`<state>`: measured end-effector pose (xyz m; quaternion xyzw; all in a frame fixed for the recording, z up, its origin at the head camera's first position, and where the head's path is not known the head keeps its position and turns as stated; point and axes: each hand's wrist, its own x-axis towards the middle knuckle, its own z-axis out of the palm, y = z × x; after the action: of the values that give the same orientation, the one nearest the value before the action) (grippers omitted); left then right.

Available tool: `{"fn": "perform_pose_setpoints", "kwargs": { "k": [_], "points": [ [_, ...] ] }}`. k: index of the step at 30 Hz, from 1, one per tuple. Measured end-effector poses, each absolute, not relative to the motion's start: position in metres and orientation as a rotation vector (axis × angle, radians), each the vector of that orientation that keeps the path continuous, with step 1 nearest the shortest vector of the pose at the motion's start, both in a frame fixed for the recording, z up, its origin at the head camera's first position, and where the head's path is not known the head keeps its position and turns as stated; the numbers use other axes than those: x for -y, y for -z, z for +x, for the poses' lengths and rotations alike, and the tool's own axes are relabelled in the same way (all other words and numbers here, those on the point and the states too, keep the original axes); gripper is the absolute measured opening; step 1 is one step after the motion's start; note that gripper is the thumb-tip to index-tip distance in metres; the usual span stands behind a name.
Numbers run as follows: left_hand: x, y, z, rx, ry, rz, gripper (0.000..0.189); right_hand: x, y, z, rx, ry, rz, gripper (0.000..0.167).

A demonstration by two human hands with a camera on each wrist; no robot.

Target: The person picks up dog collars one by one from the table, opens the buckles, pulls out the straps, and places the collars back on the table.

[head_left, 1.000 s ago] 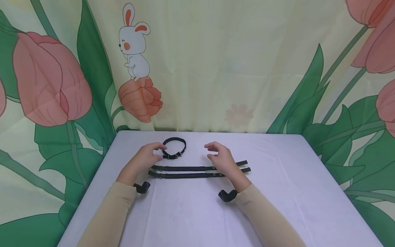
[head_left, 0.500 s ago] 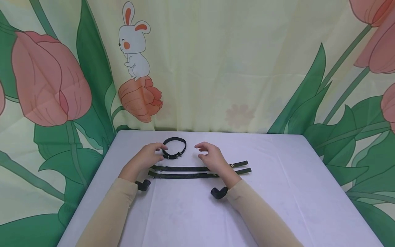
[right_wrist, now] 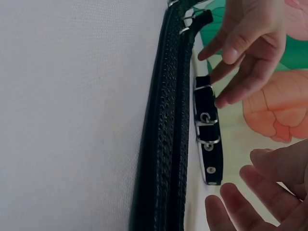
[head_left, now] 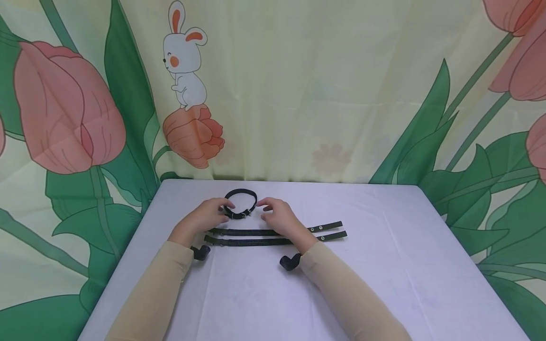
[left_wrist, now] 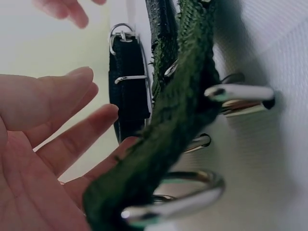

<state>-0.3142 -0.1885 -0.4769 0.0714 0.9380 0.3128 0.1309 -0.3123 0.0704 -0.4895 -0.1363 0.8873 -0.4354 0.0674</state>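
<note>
- The collar point(head_left: 238, 216) stands on its edge as a buckled loop towards the far side of the table point(head_left: 256, 293), beyond the two straps and between the hands.
- It should be light and hard to break; the band looks flexible, yet firm enough to hold its round shape, so a hard squeeze would probably flatten the loop.
- The metal buckle point(right_wrist: 207, 122) and eyelets point(right_wrist: 211, 170) face the person; this metal is likely the slicker, stiffer part.
- A soft pinch on the band at either side of the loop, clear of the buckle, seems the surest hold.
- The left hand point(head_left: 206, 215) is at the collar's left side, thumb and fingers parted, gripping nothing; whether a fingertip touches the band, one cannot tell.
- The right hand point(head_left: 279, 215) is at the right side, fingers bent loosely and thumb apart, also holding nothing; its fingertips are just beside the loop, contact unclear.
- Both forearms slant inward from the near side, and the right wrist crosses above the far strap point(head_left: 247, 232) and the near strap point(head_left: 256, 242), which lie side by side.
</note>
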Motion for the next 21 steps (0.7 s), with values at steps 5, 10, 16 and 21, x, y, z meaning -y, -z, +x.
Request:
{"fn": "perform_pose_setpoints", "kwargs": {
  "k": [5, 10, 16, 21],
  "points": [
    [0.187, 0.477, -0.315, -2.697, -0.898, 0.225, 0.037, -0.062, 0.492, -0.315, -2.675, 1.254, -0.436, 0.036],
    [0.187, 0.477, -0.316, -2.687, -0.885, 0.268, 0.037, -0.055, 0.496, -0.318, -2.688, 1.230, -0.467, 0.036],
    [0.187, 0.479, -0.319, -2.707, -0.864, 0.334, 0.035, -0.049, 0.498, -0.321, -2.672, 1.212, -0.487, 0.038],
    [0.185, 0.482, -0.320, -2.739, -0.840, 0.360, 0.034, -0.046, 0.500, -0.323, -2.679, 1.179, -0.497, 0.039]
  ]
}}
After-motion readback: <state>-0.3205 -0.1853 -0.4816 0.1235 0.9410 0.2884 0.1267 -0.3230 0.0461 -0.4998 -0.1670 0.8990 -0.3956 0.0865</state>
